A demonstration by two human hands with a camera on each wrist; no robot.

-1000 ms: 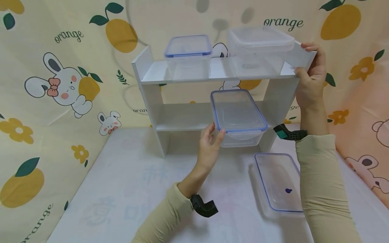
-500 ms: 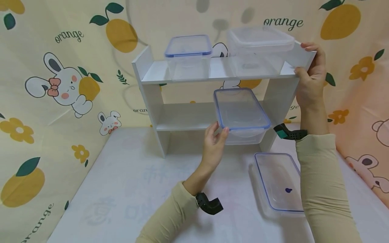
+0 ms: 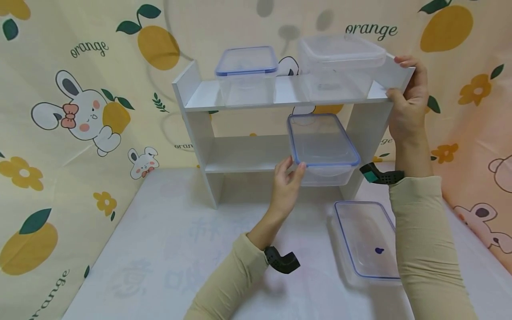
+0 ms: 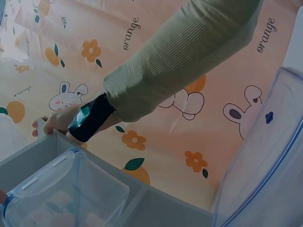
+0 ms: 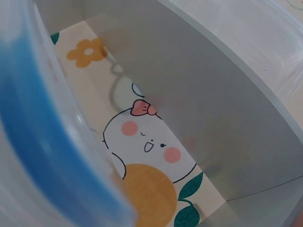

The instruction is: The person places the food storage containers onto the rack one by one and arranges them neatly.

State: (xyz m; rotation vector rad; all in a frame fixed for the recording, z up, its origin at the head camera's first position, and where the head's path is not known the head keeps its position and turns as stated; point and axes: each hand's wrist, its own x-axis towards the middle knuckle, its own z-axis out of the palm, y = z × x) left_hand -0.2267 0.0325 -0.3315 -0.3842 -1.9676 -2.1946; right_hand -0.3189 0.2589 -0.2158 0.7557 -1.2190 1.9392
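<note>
My left hand (image 3: 286, 189) pinches the front left corner of a clear plastic food container (image 3: 324, 140) with a blue-rimmed lid. The container is at the right part of the middle level of a white shelf unit (image 3: 248, 153), its front sticking out past the shelf edge. Whether its base touches the board is hidden. Up at the top right, my right hand (image 3: 410, 104) grips the side panel of the unit, thumb in front and fingers behind. The left wrist view shows the same container (image 4: 71, 194) in the unit; its blue rim (image 5: 52, 142) looms blurred in the right wrist view.
On the top board stand a smaller container with a blue-rimmed lid (image 3: 248, 73) and a larger one with a clear lid (image 3: 340, 62). Another blue-rimmed container (image 3: 366, 235) lies on the white table at the right, partly behind my right sleeve (image 3: 426, 240).
My left hand and the container have moved right, slightly up and farther in toward the shelf. The right hand keeps its grip on the side panel.
</note>
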